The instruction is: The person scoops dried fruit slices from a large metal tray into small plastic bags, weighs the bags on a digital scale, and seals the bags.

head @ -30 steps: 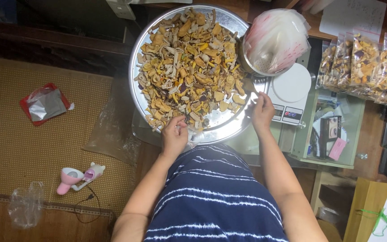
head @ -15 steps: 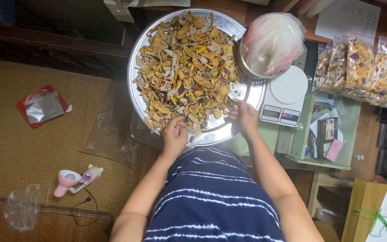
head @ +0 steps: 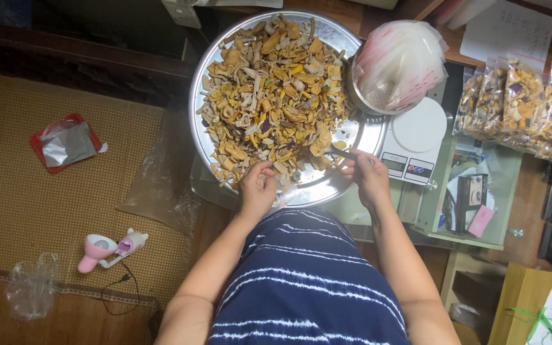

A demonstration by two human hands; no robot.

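Left hand (head: 257,190) pinching dried slices (head: 269,102) at round metal tray's (head: 352,131) near rim; right hand (head: 367,176) gripping dark scoop-like tool. Several filled bags (head: 522,108) beside scale (head: 413,144); big heap still unpacked.

a white kitchen scale (head: 416,144) sits just right of the round tray, with filled clear bags (head: 522,108) along the desk's right edge. on the woven mat (head: 27,198) lie a red-edged foil pouch (head: 65,144), a pink and white handheld device (head: 107,248) and a crumpled clear bag (head: 31,285).
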